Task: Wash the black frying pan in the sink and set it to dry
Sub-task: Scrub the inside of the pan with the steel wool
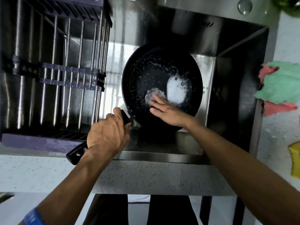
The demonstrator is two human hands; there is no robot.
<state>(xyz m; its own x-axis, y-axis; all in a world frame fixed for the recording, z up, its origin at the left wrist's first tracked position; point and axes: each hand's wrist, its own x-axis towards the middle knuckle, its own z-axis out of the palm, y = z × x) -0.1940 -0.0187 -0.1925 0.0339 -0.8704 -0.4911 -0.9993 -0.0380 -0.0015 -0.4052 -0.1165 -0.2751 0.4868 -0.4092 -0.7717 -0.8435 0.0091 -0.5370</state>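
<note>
The left hand is wrapped tight around the black handle of the frying pan, the handle's near end sticking out past the wrist over the worktop. The right hand lies inside the pan with fingers stretched fairly straight, pressing on a silvery steel scourer against the pan's floor. Just right of the scourer sits a white patch of foam, and small droplets speckle the dark surface around it. The pan is held over the steel sink, tilted with its far rim raised. To the left, a dish rack of steel bars with dark purple fittings spans that side of the sink. At the right edge, a green and pink cloth lies on the pale worktop, with a yellow sponge nearer. A blue band circles the left forearm.
</note>
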